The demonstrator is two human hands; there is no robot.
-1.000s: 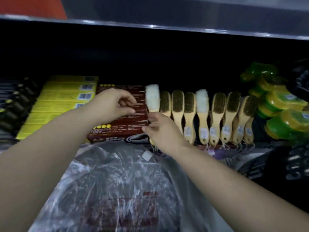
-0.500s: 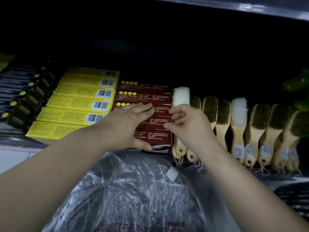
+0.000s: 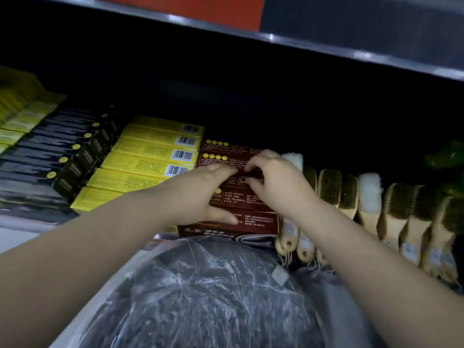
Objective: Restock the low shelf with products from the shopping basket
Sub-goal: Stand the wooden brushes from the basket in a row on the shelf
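R hand [image 3: 278, 187] moved off brushes [image 3: 329, 187], fingers [image 3: 253, 164] pinch dark-red yellow-dotted boxes [image 3: 253, 222], L hand [image 3: 200, 194] fingers flat

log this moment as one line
action: straightening dark red boxes | left hand: flat across boxes | right hand: pinching a box edge | beside: yellow boxes left, wooden brushes right

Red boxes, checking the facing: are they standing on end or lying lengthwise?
Lying lengthwise: the red boxes run left to right, packed one behind another.

barcode boxes [image 3: 150, 156] L of mid boxes [image 3: 253, 222] | brushes [image 3: 371, 204] R — side by side | wrapped bundle [image 3: 213, 297] in front — lower
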